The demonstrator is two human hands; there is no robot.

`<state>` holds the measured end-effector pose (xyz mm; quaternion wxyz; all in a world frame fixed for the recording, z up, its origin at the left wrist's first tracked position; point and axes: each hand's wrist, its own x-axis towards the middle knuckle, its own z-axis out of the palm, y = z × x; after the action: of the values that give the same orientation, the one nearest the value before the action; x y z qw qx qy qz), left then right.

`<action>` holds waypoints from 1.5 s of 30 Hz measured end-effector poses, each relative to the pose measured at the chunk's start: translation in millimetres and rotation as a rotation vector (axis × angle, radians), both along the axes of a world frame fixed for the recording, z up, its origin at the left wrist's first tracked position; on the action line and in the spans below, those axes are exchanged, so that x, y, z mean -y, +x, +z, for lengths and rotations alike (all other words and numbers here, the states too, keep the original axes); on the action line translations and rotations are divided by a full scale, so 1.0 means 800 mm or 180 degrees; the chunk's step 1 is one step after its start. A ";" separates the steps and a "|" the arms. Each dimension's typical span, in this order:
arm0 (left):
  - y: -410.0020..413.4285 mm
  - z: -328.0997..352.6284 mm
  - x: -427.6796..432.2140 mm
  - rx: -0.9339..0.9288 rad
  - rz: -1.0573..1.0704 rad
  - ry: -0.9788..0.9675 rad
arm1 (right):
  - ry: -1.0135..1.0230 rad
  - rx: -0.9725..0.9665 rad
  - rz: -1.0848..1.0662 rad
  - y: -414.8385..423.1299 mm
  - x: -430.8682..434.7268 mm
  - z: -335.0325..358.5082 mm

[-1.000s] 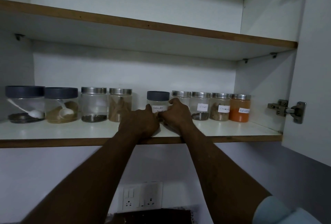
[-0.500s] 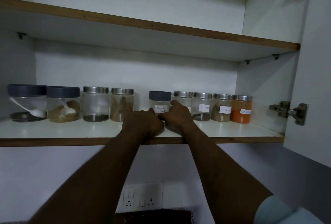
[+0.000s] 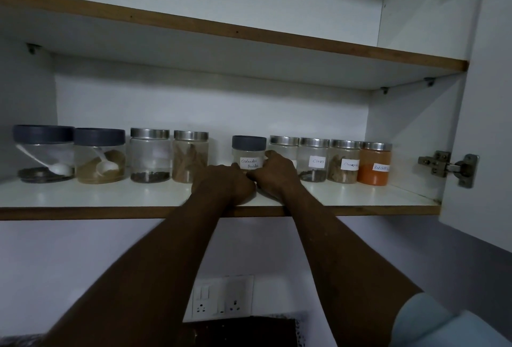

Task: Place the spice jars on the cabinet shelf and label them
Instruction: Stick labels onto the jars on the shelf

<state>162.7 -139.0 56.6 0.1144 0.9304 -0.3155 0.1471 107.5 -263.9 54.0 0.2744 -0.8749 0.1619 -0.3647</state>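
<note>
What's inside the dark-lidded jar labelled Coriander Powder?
The jar shows no powder through the clear strip under its lid. Its label, the left hand and the right hand cover the lower part, so its contents are hidden.

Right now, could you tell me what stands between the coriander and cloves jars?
One steel-lidded jar, partly hidden by the right hand, in the head view.

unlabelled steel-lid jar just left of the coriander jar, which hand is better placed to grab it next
Probably left. The left hand is next to that unlabelled jar, while the right hand is beyond the coriander jar and would have to cross over.
</note>
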 end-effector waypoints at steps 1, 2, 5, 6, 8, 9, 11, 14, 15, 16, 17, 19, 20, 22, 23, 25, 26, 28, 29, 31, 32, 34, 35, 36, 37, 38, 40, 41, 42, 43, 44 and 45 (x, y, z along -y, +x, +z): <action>-0.001 0.000 0.000 0.0014 0.0026 0.0021 | -0.0006 0.0003 -0.0001 0.000 0.000 0.000; -0.001 0.000 0.000 -0.0010 0.0030 0.0008 | -0.0012 0.0001 -0.0003 0.000 0.000 0.000; -0.004 0.001 -0.001 -0.0063 -0.0008 -0.0048 | -0.0028 -0.0014 -0.0016 0.001 -0.001 0.000; -0.005 0.002 -0.002 -0.0080 -0.0016 -0.0073 | -0.0033 -0.0027 -0.0036 0.001 -0.001 0.000; -0.008 0.001 -0.003 -0.0071 -0.0011 -0.0138 | -0.0057 -0.0002 -0.0114 0.000 -0.002 0.000; -0.012 0.001 -0.004 -0.0066 0.0024 -0.0112 | -0.0068 0.0042 -0.0163 -0.001 -0.003 0.000; -0.013 0.002 -0.009 -0.0117 -0.0048 -0.0229 | -0.0092 0.0179 -0.0250 -0.005 -0.006 -0.001; -0.017 0.009 -0.031 -0.0267 -0.0184 -0.0747 | -0.0258 0.0322 -0.0341 -0.013 -0.011 0.000; -0.017 0.012 -0.042 -0.0303 -0.0199 -0.1011 | -0.0306 0.0311 -0.0365 -0.015 -0.013 0.001; -0.015 0.012 -0.053 -0.0426 -0.0224 -0.1327 | -0.0350 0.0269 -0.0385 -0.016 -0.014 0.002; -0.011 0.011 -0.066 -0.0427 -0.0246 -0.1556 | -0.0394 0.0200 -0.0398 -0.017 -0.014 0.003; -0.001 0.009 -0.093 -0.0582 -0.0129 -0.2010 | -0.0529 0.0013 -0.0405 -0.018 -0.016 0.003; 0.007 0.006 -0.105 -0.0421 -0.0006 -0.1916 | -0.0640 -0.0077 -0.0398 -0.018 -0.017 0.003; 0.021 0.003 -0.123 -0.0371 0.0188 -0.1911 | -0.0891 -0.0183 -0.0365 -0.017 -0.020 0.002; 0.023 0.003 -0.128 -0.0369 0.0284 -0.1881 | -0.1002 -0.0217 -0.0341 -0.017 -0.022 0.001; 0.019 0.004 -0.129 -0.0317 0.0419 -0.1828 | -0.1200 -0.0301 -0.0287 -0.016 -0.024 0.001; 0.016 0.004 -0.127 -0.0290 0.0458 -0.1795 | -0.1274 -0.0351 -0.0261 -0.015 -0.024 0.000; 0.011 0.004 -0.122 -0.0224 0.0553 -0.1722 | -0.1346 -0.0457 -0.0226 -0.012 -0.024 0.000; 0.010 0.004 -0.121 -0.0217 0.0578 -0.1703 | -0.1375 -0.0516 -0.0217 -0.011 -0.024 0.000; 0.011 0.004 -0.121 -0.0246 0.0596 -0.1665 | -0.1426 -0.0619 -0.0206 -0.008 -0.022 0.000; 0.012 0.003 -0.121 -0.0261 0.0586 -0.1659 | -0.1427 -0.0653 -0.0203 -0.007 -0.022 0.000; 0.013 0.002 -0.120 -0.0264 0.0534 -0.1640 | -0.1398 -0.0697 -0.0215 -0.004 -0.020 0.000; 0.014 0.002 -0.120 -0.0253 0.0510 -0.1636 | -0.1387 -0.0717 -0.0231 -0.004 -0.020 0.000; 0.014 0.002 -0.119 -0.0252 0.0500 -0.1626 | -0.1379 -0.0736 -0.0244 -0.003 -0.020 0.000; 0.014 0.002 -0.119 -0.0244 0.0503 -0.1618 | -0.1377 -0.0748 -0.0241 -0.003 -0.020 0.000; 0.015 0.002 -0.118 -0.0244 0.0504 -0.1615 | -0.1379 -0.0752 -0.0222 -0.003 -0.021 0.000; 0.016 0.001 -0.118 -0.0218 0.0503 -0.1620 | -0.1378 -0.0734 -0.0172 -0.003 -0.021 0.000; 0.016 0.001 -0.117 -0.0190 0.0507 -0.1628 | -0.1376 -0.0724 -0.0152 -0.003 -0.021 0.000; 0.017 0.001 -0.117 -0.0168 0.0508 -0.1644 | -0.1375 -0.0719 -0.0134 -0.002 -0.021 0.001; 0.017 0.000 -0.117 -0.0150 0.0507 -0.1655 | -0.1377 -0.0721 -0.0116 -0.002 -0.020 0.001; 0.017 0.000 -0.117 -0.0140 0.0506 -0.1655 | -0.1374 -0.0729 -0.0102 -0.002 -0.020 0.000; 0.017 -0.001 -0.117 -0.0131 0.0511 -0.1651 | -0.1373 -0.0741 -0.0091 -0.001 -0.020 0.000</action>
<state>176.3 -45.8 56.1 0.3433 0.8948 -0.1902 0.2127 106.4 -248.0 54.1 0.0555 -0.9470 0.1232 -0.2914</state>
